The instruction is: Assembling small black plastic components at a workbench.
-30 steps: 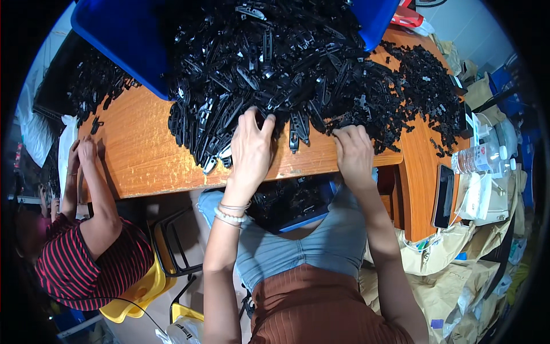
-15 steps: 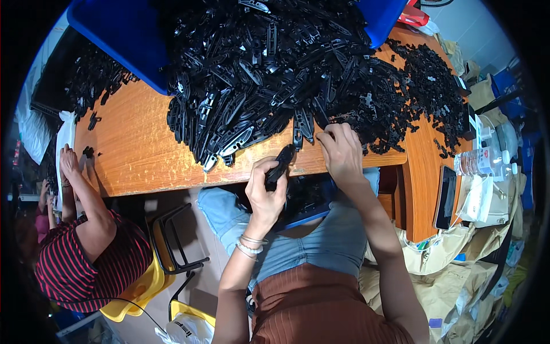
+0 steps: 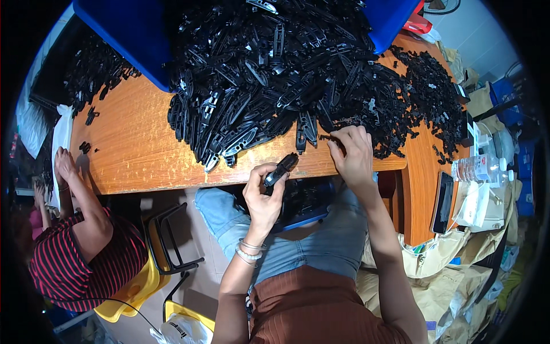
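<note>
In my left hand (image 3: 262,192) is an elongated black plastic part (image 3: 281,169), gripped between thumb and fingers just off the front edge of the table. It points up and to the right. My right hand (image 3: 353,153) is over the table's front part, at the lower edge of the pile of small black plastic pieces (image 3: 395,117). Its thumb and forefinger are apart, with a tiny black piece (image 3: 325,137) beside the forefinger tip. Ahead of both hands lies a large heap of long black plastic parts (image 3: 252,97).
A blue bin (image 3: 129,34) stands at the far left of the heap. A phone (image 3: 443,200) and plastic bottles (image 3: 481,167) are at the right. Another person in a striped top (image 3: 86,252) works at left, near a yellow chair (image 3: 134,292). A blue tray (image 3: 303,218) of black parts rests on my lap.
My right hand has shifted slightly right and down, away from the long parts. The black part in my left hand has turned to lean further right.
</note>
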### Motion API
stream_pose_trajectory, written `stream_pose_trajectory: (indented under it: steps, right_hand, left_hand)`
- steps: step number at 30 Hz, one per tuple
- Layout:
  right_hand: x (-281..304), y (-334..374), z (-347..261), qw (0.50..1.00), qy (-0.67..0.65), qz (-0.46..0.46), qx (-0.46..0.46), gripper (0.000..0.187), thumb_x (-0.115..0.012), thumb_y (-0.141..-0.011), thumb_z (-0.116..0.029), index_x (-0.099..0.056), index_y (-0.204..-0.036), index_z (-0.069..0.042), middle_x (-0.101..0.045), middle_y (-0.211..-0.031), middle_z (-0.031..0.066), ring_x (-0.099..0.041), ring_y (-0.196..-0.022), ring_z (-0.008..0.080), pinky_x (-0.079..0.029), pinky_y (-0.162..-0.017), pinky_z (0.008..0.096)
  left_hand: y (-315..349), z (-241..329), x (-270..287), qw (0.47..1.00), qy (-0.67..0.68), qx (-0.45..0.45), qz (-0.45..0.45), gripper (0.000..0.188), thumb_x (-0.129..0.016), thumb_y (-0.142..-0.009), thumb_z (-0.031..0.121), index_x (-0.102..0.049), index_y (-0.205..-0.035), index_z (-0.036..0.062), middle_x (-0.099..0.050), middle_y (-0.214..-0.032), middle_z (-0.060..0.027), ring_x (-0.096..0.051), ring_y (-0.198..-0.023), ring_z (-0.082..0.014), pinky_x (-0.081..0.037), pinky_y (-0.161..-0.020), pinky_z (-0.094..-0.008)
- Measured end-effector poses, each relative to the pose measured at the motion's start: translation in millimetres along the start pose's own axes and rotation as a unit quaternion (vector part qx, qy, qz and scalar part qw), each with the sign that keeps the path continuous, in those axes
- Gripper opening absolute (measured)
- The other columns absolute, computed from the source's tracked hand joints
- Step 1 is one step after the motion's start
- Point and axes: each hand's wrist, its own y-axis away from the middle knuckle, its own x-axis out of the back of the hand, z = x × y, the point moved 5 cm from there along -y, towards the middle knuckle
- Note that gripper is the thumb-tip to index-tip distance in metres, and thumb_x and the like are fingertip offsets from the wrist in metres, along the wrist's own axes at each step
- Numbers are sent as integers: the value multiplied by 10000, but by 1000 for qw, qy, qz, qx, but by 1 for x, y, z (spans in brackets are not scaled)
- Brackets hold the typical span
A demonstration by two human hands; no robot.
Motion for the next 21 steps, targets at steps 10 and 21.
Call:
stream_pose_trajectory:
  steps: [10,21]
  right_hand:
    - [-7,10,-7,997,-23,50,58,170,-665,-726,38,-583,-862,-23,-602,-854,86,-546,-821,254,-378,-737,357]
    - [15,19,-57,951,-298,-59,64,199,-672,-725,46,-653,-916,-5,-636,-892,95,-579,-771,251,-467,-663,314]
  left_hand:
    - [-2,0,-2,996,78,50,-21,206,-635,-810,-90,-540,-988,-46,-652,-873,-78,-641,-783,-106,-510,-704,-197]
    - [2,25,-9,966,127,139,-178,219,-590,-837,-100,-536,-1048,-78,-675,-877,-180,-692,-781,-212,-564,-688,-246]
